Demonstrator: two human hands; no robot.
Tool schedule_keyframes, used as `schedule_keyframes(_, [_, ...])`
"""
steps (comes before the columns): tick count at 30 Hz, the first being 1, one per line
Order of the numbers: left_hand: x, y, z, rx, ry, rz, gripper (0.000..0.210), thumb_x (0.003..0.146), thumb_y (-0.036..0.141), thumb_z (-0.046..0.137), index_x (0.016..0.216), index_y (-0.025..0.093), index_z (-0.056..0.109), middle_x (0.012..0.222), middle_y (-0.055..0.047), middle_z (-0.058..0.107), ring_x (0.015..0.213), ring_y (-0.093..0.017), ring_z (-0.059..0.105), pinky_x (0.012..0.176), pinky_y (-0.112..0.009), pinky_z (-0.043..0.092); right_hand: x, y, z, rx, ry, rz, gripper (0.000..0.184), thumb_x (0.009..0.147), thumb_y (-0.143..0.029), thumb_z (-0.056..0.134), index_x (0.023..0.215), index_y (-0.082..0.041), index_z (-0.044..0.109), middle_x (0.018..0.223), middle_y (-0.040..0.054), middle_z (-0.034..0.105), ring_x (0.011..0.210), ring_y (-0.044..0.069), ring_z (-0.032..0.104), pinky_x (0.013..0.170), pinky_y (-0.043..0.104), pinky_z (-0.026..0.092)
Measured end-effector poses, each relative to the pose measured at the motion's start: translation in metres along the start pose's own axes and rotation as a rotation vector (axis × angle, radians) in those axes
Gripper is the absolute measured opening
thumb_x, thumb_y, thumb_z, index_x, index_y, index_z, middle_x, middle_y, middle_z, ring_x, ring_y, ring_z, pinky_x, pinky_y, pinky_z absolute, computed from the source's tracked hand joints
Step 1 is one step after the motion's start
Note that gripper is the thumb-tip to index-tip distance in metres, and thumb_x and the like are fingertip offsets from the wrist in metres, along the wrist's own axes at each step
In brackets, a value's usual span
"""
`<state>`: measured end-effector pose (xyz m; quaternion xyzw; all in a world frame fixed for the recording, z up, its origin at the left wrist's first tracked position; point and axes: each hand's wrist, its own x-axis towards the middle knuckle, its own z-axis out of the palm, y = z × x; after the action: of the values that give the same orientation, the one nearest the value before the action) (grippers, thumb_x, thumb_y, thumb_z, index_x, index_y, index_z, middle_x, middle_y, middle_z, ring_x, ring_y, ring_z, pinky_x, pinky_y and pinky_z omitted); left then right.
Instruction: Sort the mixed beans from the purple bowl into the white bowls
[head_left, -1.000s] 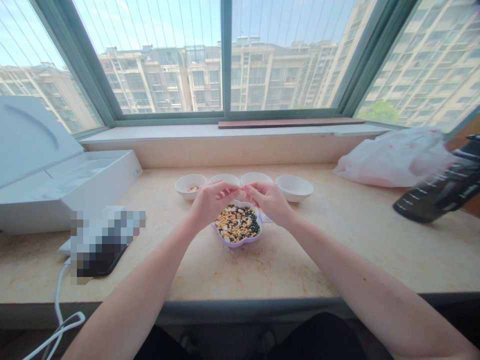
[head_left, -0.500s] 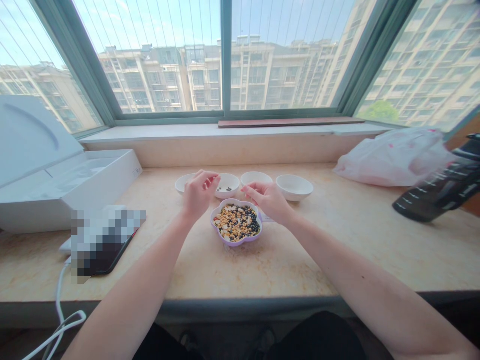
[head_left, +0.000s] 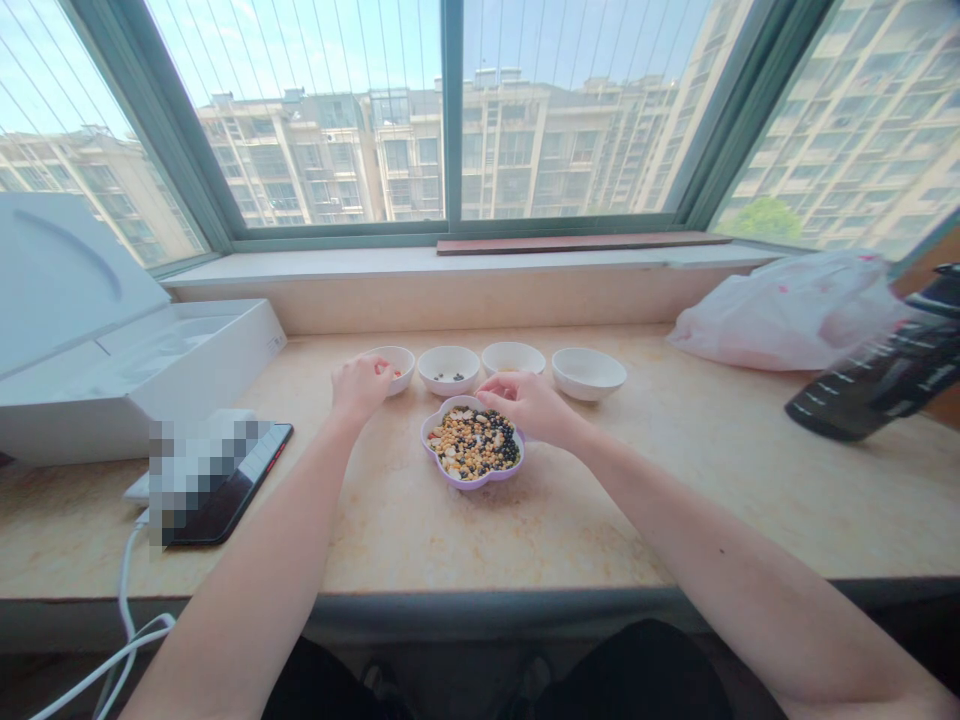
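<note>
A purple flower-shaped bowl (head_left: 474, 486) of mixed yellow beans, black beans and pale flat pieces sits before me. My left hand (head_left: 361, 385) is at the leftmost white bowl (head_left: 403, 357), fingertips over its rim and pinched; small reddish bits show there. My right hand (head_left: 531, 405) reaches over the purple bowl's back right edge, thumb and fingers pinched together. What either pinch holds is too small to make out. Behind stand a white bowl (head_left: 448, 388) with a few dark beans, another white bowl (head_left: 514, 352) partly behind my right hand, and a rightmost white bowl (head_left: 589, 388).
A white box (head_left: 217, 360) with its lid up stands at the left, a phone (head_left: 225, 510) and white cable (head_left: 124, 580) nearer me. At the right are a plastic bag (head_left: 787, 315) and a dark bottle (head_left: 847, 400) lying tilted. The windowsill (head_left: 337, 265) runs behind.
My left hand has moved left, from in front of the second bowl to the leftmost one. My right hand has shifted slightly down and left toward the purple bowl.
</note>
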<state>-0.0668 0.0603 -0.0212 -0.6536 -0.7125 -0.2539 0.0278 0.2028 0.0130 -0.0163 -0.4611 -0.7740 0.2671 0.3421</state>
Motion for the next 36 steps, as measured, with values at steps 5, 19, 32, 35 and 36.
schedule_keyframes(5, [-0.003,0.008,-0.003,-0.049,0.060,0.069,0.032,0.089,0.032,0.052,0.104,0.020,0.077,0.102,-0.011,0.073,0.096,-0.028,0.067,0.089,-0.039,0.048,-0.003,0.001,0.002,-0.146,-0.100,-0.119,0.018,0.089,-0.028,0.064,0.091,-0.017,0.077,0.077,0.0041,0.073,0.068,0.015,0.062,0.063,0.028,0.044])
schedule_keyframes(19, [-0.034,0.043,-0.006,-0.342,-0.327,0.504,0.026,0.088,0.030,0.053,0.091,0.021,0.078,0.064,0.000,0.065,0.062,-0.015,0.057,0.062,-0.026,0.038,-0.008,-0.010,0.018,-0.456,-0.323,-0.303,0.023,0.089,-0.016,0.055,0.099,-0.021,0.075,0.114,0.0084,0.070,0.098,0.026,0.067,0.082,0.036,0.047])
schedule_keyframes(32, [-0.037,0.046,-0.009,-0.318,-0.354,0.524,0.028,0.090,0.032,0.052,0.088,0.020,0.077,0.067,-0.001,0.068,0.064,-0.016,0.059,0.061,-0.027,0.038,-0.004,-0.003,0.018,-0.357,-0.314,-0.185,0.014,0.083,-0.018,0.067,0.079,-0.024,0.079,0.081,0.0058,0.075,0.075,0.022,0.067,0.069,0.032,0.045])
schedule_keyframes(35, [-0.038,0.046,-0.009,-0.315,-0.355,0.523,0.028,0.090,0.032,0.052,0.089,0.020,0.077,0.067,-0.001,0.068,0.063,-0.016,0.059,0.060,-0.027,0.038,-0.005,-0.003,0.019,-0.402,-0.312,-0.194,0.018,0.084,-0.014,0.064,0.079,-0.022,0.079,0.082,0.0071,0.075,0.077,0.023,0.067,0.071,0.033,0.046])
schedule_keyframes(36, [-0.038,0.046,-0.009,-0.315,-0.354,0.523,0.028,0.090,0.032,0.052,0.089,0.020,0.077,0.067,-0.001,0.068,0.063,-0.016,0.059,0.060,-0.027,0.038,-0.005,-0.004,0.019,-0.426,-0.317,-0.198,0.018,0.084,-0.014,0.063,0.080,-0.022,0.079,0.084,0.0075,0.075,0.078,0.024,0.068,0.071,0.034,0.046])
